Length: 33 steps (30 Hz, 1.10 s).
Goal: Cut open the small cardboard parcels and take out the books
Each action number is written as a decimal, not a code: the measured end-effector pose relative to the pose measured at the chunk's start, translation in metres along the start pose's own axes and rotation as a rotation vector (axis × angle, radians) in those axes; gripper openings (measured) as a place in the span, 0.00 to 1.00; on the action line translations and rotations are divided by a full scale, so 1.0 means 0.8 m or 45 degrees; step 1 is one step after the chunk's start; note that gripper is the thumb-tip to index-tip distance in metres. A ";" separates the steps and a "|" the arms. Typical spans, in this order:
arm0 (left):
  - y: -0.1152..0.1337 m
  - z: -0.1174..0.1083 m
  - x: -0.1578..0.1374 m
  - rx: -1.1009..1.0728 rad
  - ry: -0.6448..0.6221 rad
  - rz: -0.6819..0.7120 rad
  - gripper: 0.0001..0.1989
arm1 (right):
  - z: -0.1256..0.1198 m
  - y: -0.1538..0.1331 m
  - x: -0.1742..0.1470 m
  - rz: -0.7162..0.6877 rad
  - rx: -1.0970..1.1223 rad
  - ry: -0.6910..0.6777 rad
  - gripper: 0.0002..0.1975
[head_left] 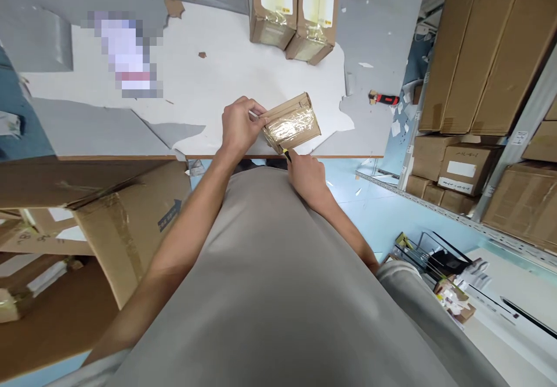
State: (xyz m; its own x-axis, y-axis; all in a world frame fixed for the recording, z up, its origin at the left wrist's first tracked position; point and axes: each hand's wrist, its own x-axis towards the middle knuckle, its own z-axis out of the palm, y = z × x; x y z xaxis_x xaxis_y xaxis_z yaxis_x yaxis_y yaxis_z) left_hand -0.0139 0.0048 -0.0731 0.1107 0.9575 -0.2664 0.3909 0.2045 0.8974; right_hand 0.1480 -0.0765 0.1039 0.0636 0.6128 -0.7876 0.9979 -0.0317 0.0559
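Observation:
A small cardboard box with shiny clear tape over its side is held tilted near the table's front edge. My left hand pinches its left end between thumb and fingers. Close to the box's lower left corner, my right hand is closed around a small cutter, of which only a yellow and black part shows. The cutter's tip meets the taped edge, though I cannot tell whether it has gone in. Most of the cutter is hidden inside the fist.
Two taped cardboard boxes stand at the table's back. A red and black utility knife lies to the right, with paper scraps around. A large open carton is at the lower left. Shelves of cartons line the right side.

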 end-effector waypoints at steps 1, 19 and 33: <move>0.002 0.000 -0.001 0.010 0.005 -0.003 0.18 | -0.001 0.002 -0.001 -0.009 0.011 0.012 0.23; 0.001 0.014 -0.018 -0.016 0.035 -0.034 0.08 | 0.002 0.004 0.027 -0.135 0.121 -0.026 0.21; 0.009 0.004 -0.042 0.054 -0.084 -0.046 0.39 | 0.060 0.140 0.095 0.134 0.790 0.745 0.28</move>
State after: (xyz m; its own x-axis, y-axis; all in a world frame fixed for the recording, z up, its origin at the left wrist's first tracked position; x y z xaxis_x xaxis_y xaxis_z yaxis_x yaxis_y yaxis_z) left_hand -0.0121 -0.0265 -0.0591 0.1551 0.9338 -0.3224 0.4343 0.2287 0.8712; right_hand 0.2653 -0.0714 0.0213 0.3115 0.8855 -0.3447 0.8224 -0.4330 -0.3691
